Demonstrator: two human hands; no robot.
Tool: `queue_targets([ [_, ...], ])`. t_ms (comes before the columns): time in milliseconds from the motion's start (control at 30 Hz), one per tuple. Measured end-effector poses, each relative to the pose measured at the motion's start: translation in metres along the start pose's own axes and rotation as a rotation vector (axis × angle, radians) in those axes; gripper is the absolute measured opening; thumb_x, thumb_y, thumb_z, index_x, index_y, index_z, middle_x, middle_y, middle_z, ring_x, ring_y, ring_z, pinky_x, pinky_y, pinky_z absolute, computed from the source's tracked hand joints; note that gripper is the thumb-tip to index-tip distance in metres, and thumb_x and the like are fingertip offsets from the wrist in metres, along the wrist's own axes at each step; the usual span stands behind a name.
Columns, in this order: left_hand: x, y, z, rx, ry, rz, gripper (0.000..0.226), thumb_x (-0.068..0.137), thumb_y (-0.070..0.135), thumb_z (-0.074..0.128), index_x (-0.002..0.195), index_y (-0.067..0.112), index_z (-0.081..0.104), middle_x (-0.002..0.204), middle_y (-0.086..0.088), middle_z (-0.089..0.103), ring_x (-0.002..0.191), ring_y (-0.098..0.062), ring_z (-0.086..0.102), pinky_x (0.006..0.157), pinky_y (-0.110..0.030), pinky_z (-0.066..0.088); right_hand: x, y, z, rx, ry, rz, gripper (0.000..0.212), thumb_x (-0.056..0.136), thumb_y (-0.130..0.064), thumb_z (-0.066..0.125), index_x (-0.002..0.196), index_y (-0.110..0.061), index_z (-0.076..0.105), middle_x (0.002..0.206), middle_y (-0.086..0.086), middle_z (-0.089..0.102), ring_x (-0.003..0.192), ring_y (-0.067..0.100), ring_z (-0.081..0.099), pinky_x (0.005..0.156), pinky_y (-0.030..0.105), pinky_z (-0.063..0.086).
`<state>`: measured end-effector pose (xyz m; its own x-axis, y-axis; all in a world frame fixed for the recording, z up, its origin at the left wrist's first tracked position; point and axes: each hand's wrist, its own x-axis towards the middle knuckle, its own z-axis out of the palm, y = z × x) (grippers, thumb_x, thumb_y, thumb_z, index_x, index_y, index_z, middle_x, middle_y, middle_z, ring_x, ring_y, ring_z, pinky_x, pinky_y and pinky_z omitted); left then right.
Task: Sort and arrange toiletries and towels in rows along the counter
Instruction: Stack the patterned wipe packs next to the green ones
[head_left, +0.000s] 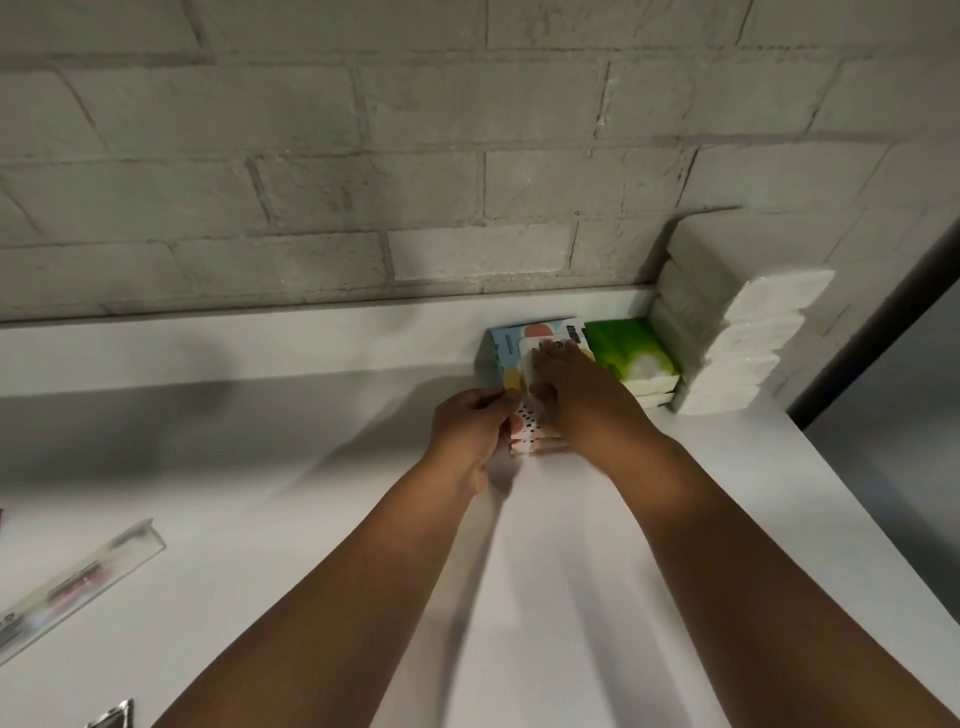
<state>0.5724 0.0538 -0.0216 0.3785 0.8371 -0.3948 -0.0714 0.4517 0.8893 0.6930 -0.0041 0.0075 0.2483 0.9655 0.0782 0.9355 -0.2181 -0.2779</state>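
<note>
The patterned tissue packs (524, 431) sit stacked on the white desk (597, 545) near its back wall, just beside the green tissue packs (631, 351), which in turn touch a tall stack of white packs (727, 332) at the right end. The left hand (470, 426) pinches the stack's left front corner, its grip closed on the packs. The right hand (576, 384) lies flat on top with fingers spread, pressing rather than clasping.

The soft packs could slide over one another if the press comes off unevenly, which would skew the stack out of the row. A sideways push might also nudge the green packs into the white stack and tip it.

A clear toothbrush packet (78, 592) lies well apart at the left, apparently holding a toothbrush, though blur hides detail. No open container shows.
</note>
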Motion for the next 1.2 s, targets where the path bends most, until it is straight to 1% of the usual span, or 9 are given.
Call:
queue_targets([
  [300,-0.006,0.001,0.001,0.01,0.005,-0.026,0.015,0.089,0.008,0.065,0.103,0.005,0.067,0.08,-0.008,0.067,0.064,-0.012,0.062,0.062,-0.024,0.058,-0.005,0.0,0.004,0.085,-0.018,0.022,0.051,0.102,-0.02,0.041,0.15,-0.009,0.03,0.16,0.011,0.021,0.149,0.029,0.011,0.118,0.032,0.011],
  [400,-0.013,0.002,-0.003,0.031,-0.007,-0.009,0.014,0.091,0.01,0.062,0.102,0.002,0.066,0.08,-0.009,0.068,0.072,-0.017,0.062,0.076,-0.03,0.057,-0.006,-0.002,0.0,0.057,0.0,0.009,0.045,0.101,-0.019,0.04,0.145,-0.007,0.038,0.157,0.011,0.028,0.147,0.03,0.016,0.116,0.031,0.014],
  [500,-0.026,0.007,-0.015,0.077,-0.017,0.012,0.01,0.094,0.016,0.059,0.089,0.011,0.066,0.083,-0.007,0.07,0.074,-0.014,0.064,0.078,-0.028,0.055,-0.012,-0.009,-0.004,-0.023,0.057,0.009,0.046,0.101,-0.022,0.042,0.145,-0.011,0.039,0.156,0.008,0.031,0.147,0.031,0.017,0.116,0.039,0.015],
  [567,-0.033,0.011,-0.032,0.107,0.018,0.038,0.009,0.093,0.024,0.06,0.094,0.015,0.064,0.087,-0.003,0.067,0.079,-0.014,0.061,0.081,-0.03,0.053,-0.017,-0.022,-0.006,-0.028,0.088,-0.039,0.041,0.099,-0.02,0.046,0.139,-0.012,0.048,0.153,0.009,0.037,0.146,0.031,0.02,0.115,0.042,0.021],
  [700,-0.053,0.024,-0.076,0.185,0.113,0.127,0.012,0.093,0.03,0.06,0.084,0.022,0.06,0.09,-0.005,0.06,0.08,-0.018,0.054,0.074,-0.03,0.049,-0.029,-0.067,-0.005,0.091,0.051,-0.095,0.046,0.096,-0.031,0.053,0.139,-0.011,0.05,0.149,0.011,0.043,0.142,0.034,0.029,0.115,0.038,0.022],
  [767,-0.067,0.031,-0.103,0.221,0.176,0.183,0.013,0.092,0.031,0.06,0.081,0.025,0.059,0.092,-0.005,0.063,0.082,-0.019,0.056,0.08,-0.036,0.051,-0.035,-0.094,-0.002,0.108,0.044,-0.134,0.049,0.096,-0.036,0.054,0.139,-0.011,0.049,0.148,0.014,0.043,0.14,0.034,0.033,0.116,0.037,0.022],
  [933,-0.097,0.044,-0.164,0.298,0.292,0.265,0.012,0.09,0.036,0.06,0.09,0.024,0.063,0.094,0.0,0.064,0.096,-0.021,0.059,0.094,-0.042,0.05,-0.045,-0.158,0.008,0.128,-0.032,-0.197,0.057,0.096,-0.047,0.048,0.146,-0.022,0.038,0.157,0.007,0.03,0.145,0.029,0.022,0.118,0.037,0.016],
  [1033,-0.115,0.051,-0.202,0.314,0.367,0.297,0.019,0.091,0.034,0.06,0.101,0.019,0.064,0.092,0.003,0.063,0.093,-0.017,0.059,0.093,-0.04,0.05,-0.048,-0.198,0.02,0.175,-0.08,-0.248,0.058,0.095,-0.049,0.049,0.146,-0.025,0.038,0.156,0.005,0.031,0.146,0.028,0.022,0.118,0.038,0.019],
  [1200,-0.148,0.066,-0.272,0.341,0.48,0.378,0.018,0.09,0.031,0.061,0.101,0.017,0.066,0.083,0.007,0.064,0.075,-0.009,0.057,0.079,-0.033,0.05,-0.051,-0.269,0.044,0.199,-0.142,-0.348,0.058,0.094,-0.051,0.05,0.146,-0.026,0.039,0.153,0.004,0.036,0.144,0.026,0.024,0.117,0.041,0.022],
])
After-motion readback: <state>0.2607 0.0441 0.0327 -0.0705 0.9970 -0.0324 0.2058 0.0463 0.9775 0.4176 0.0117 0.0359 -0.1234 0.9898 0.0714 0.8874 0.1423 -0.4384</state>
